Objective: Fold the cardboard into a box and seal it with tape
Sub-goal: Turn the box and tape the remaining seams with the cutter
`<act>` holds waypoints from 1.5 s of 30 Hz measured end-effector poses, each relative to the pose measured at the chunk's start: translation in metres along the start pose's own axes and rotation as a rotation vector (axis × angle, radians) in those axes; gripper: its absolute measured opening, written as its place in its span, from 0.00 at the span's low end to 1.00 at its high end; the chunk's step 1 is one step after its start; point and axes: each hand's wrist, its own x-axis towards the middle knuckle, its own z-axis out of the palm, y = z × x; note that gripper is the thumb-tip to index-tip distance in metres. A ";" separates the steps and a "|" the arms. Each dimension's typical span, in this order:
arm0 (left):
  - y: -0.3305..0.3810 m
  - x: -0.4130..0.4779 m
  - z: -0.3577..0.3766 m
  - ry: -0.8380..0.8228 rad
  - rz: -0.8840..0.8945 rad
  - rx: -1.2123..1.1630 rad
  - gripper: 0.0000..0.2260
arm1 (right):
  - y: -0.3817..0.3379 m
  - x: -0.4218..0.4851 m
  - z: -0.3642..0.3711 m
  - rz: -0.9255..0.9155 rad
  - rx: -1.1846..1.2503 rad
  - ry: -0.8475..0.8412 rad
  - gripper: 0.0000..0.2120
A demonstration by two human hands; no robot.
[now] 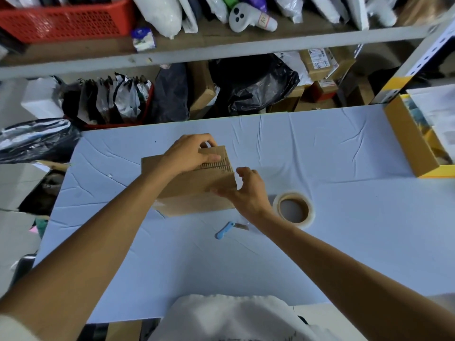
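Cardboard, part-folded, is seen at centre of blue table. Its far flap is pinched by L hand, fingers curled over the edge. R hand is set at its near-right corner, thumb on front face, fingers bent; whether it's gripped can't be told. Tape roll lies just beside R wrist, blue cutter near.

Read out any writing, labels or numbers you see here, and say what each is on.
"A7", handwritten, as far as I can tell: sticker on the white controller on the shelf.
Shipping labels on the parcels below the shelf: too blurred to read.
Small packet on the shelf: print too blurred.
Cardboard and tape roll: no text visible.
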 end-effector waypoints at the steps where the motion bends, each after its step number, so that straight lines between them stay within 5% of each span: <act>1: -0.001 0.001 -0.001 -0.035 -0.007 0.016 0.16 | -0.001 -0.002 0.002 -0.037 -0.014 0.030 0.30; 3: -0.002 0.003 -0.002 -0.100 -0.021 0.055 0.17 | -0.001 -0.004 0.006 -0.071 0.002 0.047 0.20; 8: 0.004 0.008 -0.005 -0.147 -0.041 0.131 0.15 | 0.002 -0.003 0.004 -0.089 0.068 0.018 0.14; 14: 0.000 0.006 -0.003 -0.123 -0.064 0.114 0.18 | 0.004 -0.002 -0.001 -0.129 0.021 -0.016 0.18; 20: 0.003 0.007 -0.004 -0.172 -0.090 0.101 0.16 | 0.016 0.017 -0.032 -0.120 -0.084 -0.220 0.29; 25: 0.006 0.008 -0.005 -0.215 -0.110 0.082 0.16 | 0.031 0.026 -0.056 -0.096 -0.145 -0.275 0.18; 30: 0.004 0.008 -0.001 -0.217 -0.105 0.061 0.17 | 0.065 0.023 -0.077 0.009 -0.546 0.003 0.09; 33: 0.007 0.007 0.005 -0.200 -0.066 0.030 0.18 | 0.081 0.012 -0.081 0.042 -0.895 -0.080 0.12; 37: 0.007 0.009 0.009 -0.179 -0.049 0.027 0.16 | 0.111 0.009 -0.077 0.055 -1.047 -0.242 0.24; 45: 0.004 0.012 0.011 -0.158 -0.054 -0.011 0.16 | 0.121 0.009 -0.073 -0.046 -1.105 -0.206 0.18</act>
